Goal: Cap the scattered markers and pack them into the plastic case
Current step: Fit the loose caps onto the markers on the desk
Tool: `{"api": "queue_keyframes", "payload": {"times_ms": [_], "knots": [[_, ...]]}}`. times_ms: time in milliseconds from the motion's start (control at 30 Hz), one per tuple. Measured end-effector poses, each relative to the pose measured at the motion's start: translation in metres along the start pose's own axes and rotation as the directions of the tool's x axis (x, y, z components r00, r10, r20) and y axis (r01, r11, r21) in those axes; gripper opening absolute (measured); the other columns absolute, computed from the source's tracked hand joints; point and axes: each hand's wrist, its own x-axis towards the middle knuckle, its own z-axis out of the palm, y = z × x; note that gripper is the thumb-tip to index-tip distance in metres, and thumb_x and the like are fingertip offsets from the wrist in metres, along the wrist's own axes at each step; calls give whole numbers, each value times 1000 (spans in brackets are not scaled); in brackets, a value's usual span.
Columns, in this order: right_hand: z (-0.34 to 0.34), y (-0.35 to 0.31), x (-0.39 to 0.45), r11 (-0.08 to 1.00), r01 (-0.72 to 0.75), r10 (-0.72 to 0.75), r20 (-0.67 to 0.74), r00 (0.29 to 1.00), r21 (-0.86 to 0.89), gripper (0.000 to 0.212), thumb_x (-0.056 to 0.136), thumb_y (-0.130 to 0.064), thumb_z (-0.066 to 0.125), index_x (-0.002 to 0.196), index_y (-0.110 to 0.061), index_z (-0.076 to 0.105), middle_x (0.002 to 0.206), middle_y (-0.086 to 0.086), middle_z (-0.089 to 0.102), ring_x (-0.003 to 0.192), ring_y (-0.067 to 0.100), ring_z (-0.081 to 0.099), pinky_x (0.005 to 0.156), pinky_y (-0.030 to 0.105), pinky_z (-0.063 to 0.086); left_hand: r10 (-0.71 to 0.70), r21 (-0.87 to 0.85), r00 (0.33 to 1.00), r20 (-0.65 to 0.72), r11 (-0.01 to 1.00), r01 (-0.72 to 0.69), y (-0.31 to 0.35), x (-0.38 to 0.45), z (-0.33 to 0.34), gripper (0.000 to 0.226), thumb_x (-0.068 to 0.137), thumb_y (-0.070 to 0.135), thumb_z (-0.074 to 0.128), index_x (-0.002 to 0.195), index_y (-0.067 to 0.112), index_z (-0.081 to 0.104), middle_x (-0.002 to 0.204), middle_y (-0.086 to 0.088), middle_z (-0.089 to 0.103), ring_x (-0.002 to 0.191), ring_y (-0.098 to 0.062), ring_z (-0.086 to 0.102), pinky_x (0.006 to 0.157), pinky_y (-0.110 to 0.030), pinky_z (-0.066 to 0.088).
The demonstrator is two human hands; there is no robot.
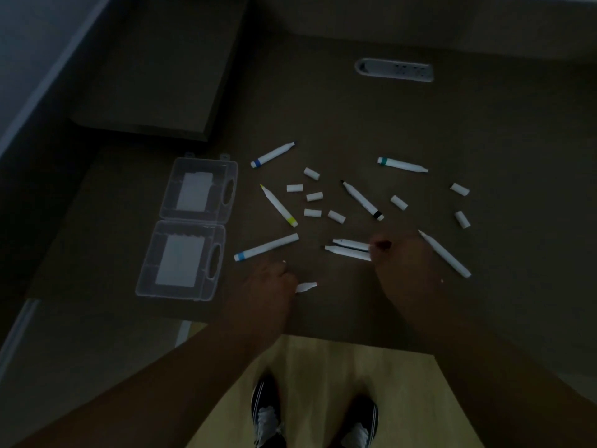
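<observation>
Dim scene, seen from above; a dark table fills most of the frame.

- Plastic case: clear, lying fully open at left centre, two halves hinged one above the other, a pale rectangle showing in each half. No markers inside.
- Blue-banded marker: uncapped, upper centre, just right of the case.
- Green-banded marker: uncapped, upper right of centre.
- Yellow marker: uncapped, tip toward the upper left, centre.
- Black-banded marker: uncapped, diagonal, centre.
- Light-blue marker: lying near the case's lower half; its right end is blunt, possibly capped.
- Plain white marker: diagonal, right of the right hand.
- Loose caps: a cluster of five in the centre, one beside the black-banded marker, two more at the far right.
- Right hand: lower centre, fingers closed around the ends of two markers lying side by side, tips pointing left.
- Left hand: lower centre, fist closed on a red-tipped marker whose tip protrudes to the right.
- Power outlet strip: set into the table, top of frame.
- Shoes: on a light wood floor, bottom centre.
</observation>
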Motion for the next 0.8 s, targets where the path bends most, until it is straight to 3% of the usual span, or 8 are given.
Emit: {"api": "queue_keyframes", "payload": {"times_ms": [100,167,267,333,433,533,633,800], "knots": [[-13,20,3,977,-84,113,-144,983,194,17,94,-24,59,105,-15,69,94,4,66,88,18,63,83,37,52,-26,-1,998,-53,1000,26,2,5,4,35,97,29,52,131,23,51,139,-2,46,125,-17,43,106,-32,36],[-27,36,4,972,-102,146,-208,967,212,19,92,-26,61,103,-14,71,87,3,65,77,13,60,71,32,49,-31,-25,999,-44,999,29,7,8,5,35,97,28,53,131,24,51,140,-1,44,126,-17,43,106,-32,38],[-45,60,-1,969,-132,176,-208,962,207,22,93,-26,60,113,-19,69,94,1,64,71,5,54,61,24,44,-13,-28,998,-53,1000,12,13,8,5,36,96,31,54,131,27,51,139,0,44,126,-17,43,106,-33,39],[-53,74,-5,965,-143,186,-188,964,222,23,94,-22,59,116,-19,67,106,2,65,82,9,59,71,30,52,22,-1,995,-96,1000,-23,19,10,7,30,96,33,52,125,28,54,132,1,48,120,-14,45,100,-30,38],[-53,86,-7,966,-129,175,-202,964,224,19,93,-18,61,111,-19,69,112,0,65,99,15,60,83,32,49,53,33,996,-72,998,-51,28,14,6,30,95,35,53,124,28,54,130,3,49,119,-14,45,100,-31,37],[-48,95,-8,950,-152,206,-184,961,274,19,93,-20,61,111,-22,69,111,2,66,87,10,58,70,25,48,59,60,998,-35,997,-57,37,20,6,32,95,35,53,126,27,54,131,0,50,119,-15,46,102,-33,37],[-44,100,-11,954,-162,205,-156,966,253,24,95,-24,58,117,-23,66,109,1,64,77,4,51,57,15,35,79,83,997,-20,994,-77,43,24,7,31,96,36,52,125,26,54,130,1,50,118,-15,46,101,-32,36],[-37,95,-10,945,-140,178,-103,979,296,20,94,-26,60,113,-26,66,99,-4,61,91,11,59,73,27,49,84,96,996,-35,992,-81,50,25,5,34,96,33,53,129,27,51,132,1,48,121,-16,44,104,-33,36]]}}
